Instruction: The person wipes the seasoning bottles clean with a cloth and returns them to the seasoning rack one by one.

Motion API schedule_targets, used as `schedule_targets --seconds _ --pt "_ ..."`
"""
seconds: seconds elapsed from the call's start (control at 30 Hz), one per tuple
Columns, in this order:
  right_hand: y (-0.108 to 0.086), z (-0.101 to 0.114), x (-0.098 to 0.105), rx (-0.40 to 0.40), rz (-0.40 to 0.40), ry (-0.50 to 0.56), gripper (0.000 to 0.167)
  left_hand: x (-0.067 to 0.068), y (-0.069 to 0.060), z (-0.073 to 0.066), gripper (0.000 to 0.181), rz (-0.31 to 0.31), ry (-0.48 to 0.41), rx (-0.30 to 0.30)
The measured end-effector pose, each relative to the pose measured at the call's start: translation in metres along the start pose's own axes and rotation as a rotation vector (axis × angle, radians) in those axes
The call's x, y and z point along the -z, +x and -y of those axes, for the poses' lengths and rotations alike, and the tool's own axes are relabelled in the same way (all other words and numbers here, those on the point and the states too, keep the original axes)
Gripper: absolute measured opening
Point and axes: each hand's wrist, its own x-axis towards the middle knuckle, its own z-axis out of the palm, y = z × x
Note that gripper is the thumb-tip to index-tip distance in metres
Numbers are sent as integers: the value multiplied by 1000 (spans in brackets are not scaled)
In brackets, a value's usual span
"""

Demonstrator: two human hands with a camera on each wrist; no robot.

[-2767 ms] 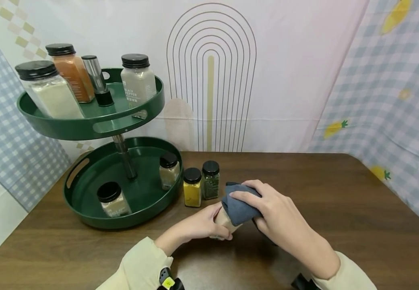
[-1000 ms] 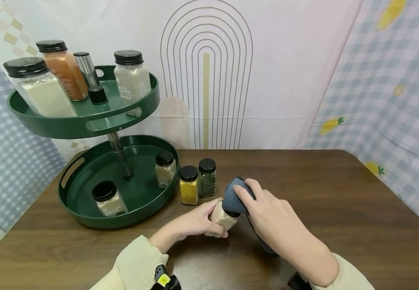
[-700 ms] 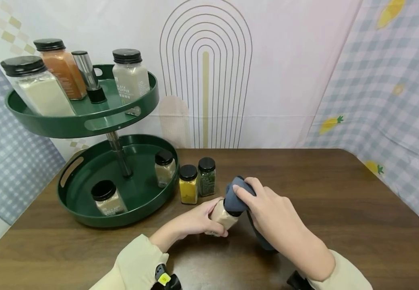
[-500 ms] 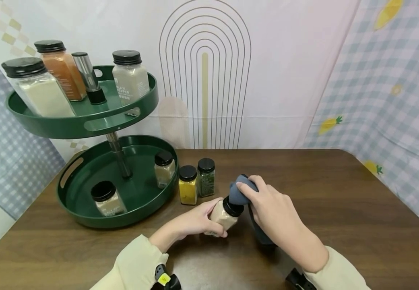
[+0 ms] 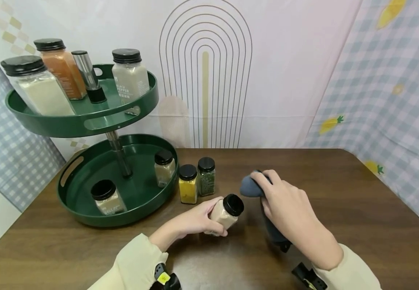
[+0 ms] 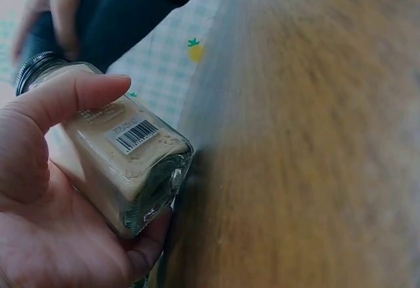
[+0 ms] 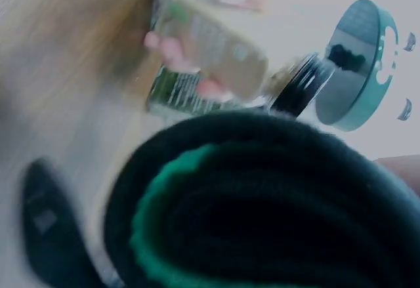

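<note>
My left hand (image 5: 200, 219) grips a small square glass spice jar (image 5: 223, 215) of beige powder, tilted with its black lid toward the right. In the left wrist view the thumb lies across the jar (image 6: 111, 144), beside a barcode label. To the right, my right hand (image 5: 290, 205) holds a folded blue-grey cloth (image 5: 251, 187), apart from the lid; part of the cloth hangs below the palm. Large and dark, the rolled cloth (image 7: 262, 189) fills the lower part of the right wrist view.
Left stands a green two-tier tray (image 5: 86, 219). Its lower tier bears two small jars; larger jars, including an orange one (image 5: 64, 74), sit above. Beside it on the wooden table (image 5: 339, 201) are a yellow spice jar (image 5: 188, 189) and a green herb jar (image 5: 207, 179).
The cloth covered the jar's lid earlier. My right hand has drawn it off to the right, so the black lid now shows fully. The left hand keeps its hold on the jar.
</note>
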Motion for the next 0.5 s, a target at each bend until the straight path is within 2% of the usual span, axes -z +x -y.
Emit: schedule_targets --seconds 0.13,0.23,0.33,0.5 --pt "2 8 -2 163 -110 109 48 1 1 -2 53 30 -39 2" --pt "1 15 -5 250 -124 136 50 1 1 -2 55 51 -68 11" --pt "0 17 -5 242 -94 125 53 1 1 -2 56 48 -65 18" --pt "-1 18 -3 167 -31 118 50 -1 2 -1 56 19 -30 15"
